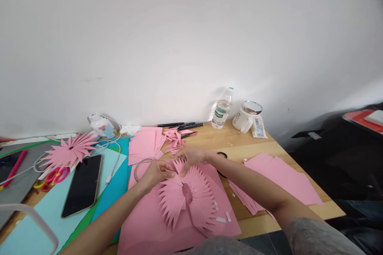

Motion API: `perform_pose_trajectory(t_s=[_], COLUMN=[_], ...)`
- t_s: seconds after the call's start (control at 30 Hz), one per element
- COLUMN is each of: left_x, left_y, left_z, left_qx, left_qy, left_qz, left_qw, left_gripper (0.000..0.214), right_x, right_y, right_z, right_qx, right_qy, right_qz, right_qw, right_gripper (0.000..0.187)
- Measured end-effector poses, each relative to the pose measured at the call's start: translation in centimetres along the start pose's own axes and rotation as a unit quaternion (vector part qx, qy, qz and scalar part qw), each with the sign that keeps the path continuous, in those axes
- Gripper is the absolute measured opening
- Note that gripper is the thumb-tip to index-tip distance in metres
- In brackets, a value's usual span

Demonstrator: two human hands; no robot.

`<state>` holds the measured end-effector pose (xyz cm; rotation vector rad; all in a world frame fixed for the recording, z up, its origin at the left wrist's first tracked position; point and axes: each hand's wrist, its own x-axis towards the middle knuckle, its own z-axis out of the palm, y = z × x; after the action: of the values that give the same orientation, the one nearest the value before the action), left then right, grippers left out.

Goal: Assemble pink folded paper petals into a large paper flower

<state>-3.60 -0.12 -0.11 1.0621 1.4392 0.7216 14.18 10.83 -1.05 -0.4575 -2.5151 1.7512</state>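
A pink folded-paper fan ring [202, 197] with many pointed tips lies on a large pink paper sheet [143, 227]. At the ring's centre is a round hole, and a gap opens toward me at the bottom. My left hand [157, 173] pinches the ring's upper left edge between thumb and fingers. My right hand [191, 157] is at the top edge, fingers behind the folds and thumb in front, gripping them. Small white paper strips [221, 220] lie by the ring's lower right.
Left are a finished pink pinwheel [72, 149], scissors [55, 177], a phone [82, 185] and a white bottle [102, 125]. Markers [190, 126], a water bottle [223, 108] and a mug [247, 116] stand or lie along the wall. Pink sheets [283, 179] lie right.
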Motion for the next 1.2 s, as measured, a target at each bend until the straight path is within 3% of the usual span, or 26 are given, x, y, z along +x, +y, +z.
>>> perform_pose_trajectory(t_s=[0.4, 0.7, 1.2], left_x=[0.5, 0.2, 0.4], left_y=[-0.5, 0.5, 0.5], left_z=[0.6, 0.4, 0.1], left_qx=[-0.014, 0.003, 0.021], left_qy=[0.024, -0.026, -0.04], left_qz=[0.008, 0.021, 0.034], left_qw=[1.0, 0.999, 0.998], left_gripper=[0.022, 0.024, 0.03], right_x=[0.2, 0.2, 0.4], right_y=[0.3, 0.5, 0.8], right_z=[0.2, 0.1, 0.2], right_qx=[-0.043, -0.01, 0.01], right_qy=[0.029, 0.011, 0.002], right_qz=[0.033, 0.002, 0.016], right_qw=[0.998, 1.0, 1.0], right_gripper=[0.046, 0.045, 0.047])
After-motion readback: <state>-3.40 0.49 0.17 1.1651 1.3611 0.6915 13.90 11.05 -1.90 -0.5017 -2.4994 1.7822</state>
